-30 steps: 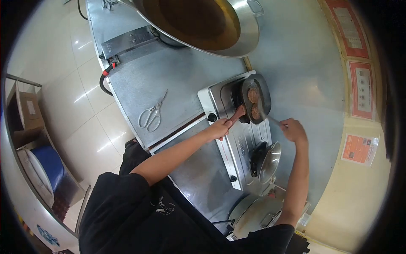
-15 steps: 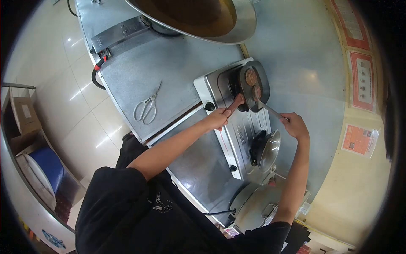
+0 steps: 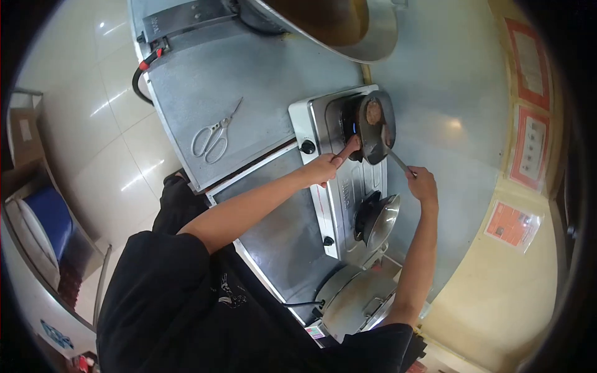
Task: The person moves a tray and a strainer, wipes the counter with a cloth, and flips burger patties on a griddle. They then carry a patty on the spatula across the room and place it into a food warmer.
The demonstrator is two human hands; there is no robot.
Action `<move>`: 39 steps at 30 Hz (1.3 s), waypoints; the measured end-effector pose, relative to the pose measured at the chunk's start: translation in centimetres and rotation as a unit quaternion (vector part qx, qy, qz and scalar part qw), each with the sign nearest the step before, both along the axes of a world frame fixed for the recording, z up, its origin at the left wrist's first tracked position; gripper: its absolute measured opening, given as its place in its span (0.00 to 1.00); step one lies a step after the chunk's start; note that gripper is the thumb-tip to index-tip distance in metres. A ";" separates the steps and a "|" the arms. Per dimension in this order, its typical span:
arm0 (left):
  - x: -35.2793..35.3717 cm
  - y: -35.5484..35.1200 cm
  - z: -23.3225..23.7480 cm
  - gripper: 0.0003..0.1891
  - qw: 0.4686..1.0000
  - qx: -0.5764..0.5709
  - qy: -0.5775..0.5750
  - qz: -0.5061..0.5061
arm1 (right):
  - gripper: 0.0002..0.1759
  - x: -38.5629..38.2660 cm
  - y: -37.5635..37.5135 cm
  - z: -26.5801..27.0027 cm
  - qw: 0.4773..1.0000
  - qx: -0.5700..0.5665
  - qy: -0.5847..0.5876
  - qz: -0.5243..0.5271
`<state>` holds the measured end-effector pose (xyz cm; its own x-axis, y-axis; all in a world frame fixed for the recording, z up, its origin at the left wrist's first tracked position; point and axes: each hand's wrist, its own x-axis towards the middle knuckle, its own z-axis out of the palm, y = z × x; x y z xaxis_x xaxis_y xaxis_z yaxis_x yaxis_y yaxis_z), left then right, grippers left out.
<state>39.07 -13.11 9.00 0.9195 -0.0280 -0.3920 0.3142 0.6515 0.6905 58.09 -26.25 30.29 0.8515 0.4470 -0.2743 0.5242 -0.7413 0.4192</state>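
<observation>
My left hand point(image 3: 321, 170) is closed around the brown handle point(image 3: 349, 148) of a dark frying pan point(image 3: 373, 150). The pan is tilted above the left burner, where a small blue flame shows beside it. One browned patty point(image 3: 373, 113) lies at the pan's far end. A second patty point(image 3: 385, 135) is seen nearly edge-on by the pan's side, at the tip of a metal spatula point(image 3: 400, 163). My right hand point(image 3: 423, 184) is wrapped round the spatula's handle. Whether the blade is under that patty I cannot make out.
A two-burner gas stove point(image 3: 341, 205) carries a small pan point(image 3: 382, 222) on its other burner. White-handled scissors point(image 3: 214, 138) lie on the metal counter point(image 3: 261, 68). A large wok point(image 3: 379, 43) stands at the far end, a big lidded pot point(image 3: 348, 304) nearby. Wall on the right.
The second patty has tipped from lying in the pan to nearly edge-on at the spatula. A blue flame now shows beside the pan. The whole view has shifted slightly.
</observation>
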 end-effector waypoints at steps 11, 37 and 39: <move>0.5 -0.2 -1.4 0.22 0.999 0.021 -0.050 -0.007 | 0.18 3.7 -0.8 2.5 0.999 0.025 0.017 0.019; 0.0 0.7 -0.2 0.21 0.998 0.053 -0.018 -0.031 | 0.18 7.1 -7.5 2.8 0.993 0.110 0.035 -0.012; -0.1 0.7 0.1 0.20 0.999 0.046 -0.009 -0.027 | 0.18 7.9 -7.5 3.0 0.995 0.089 -0.001 -0.050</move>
<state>38.98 -12.42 9.14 0.9246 -0.0425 -0.3785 0.3340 0.5680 0.7522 65.98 -33.77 33.32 0.8944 0.4018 -0.1963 0.4437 -0.8519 0.2782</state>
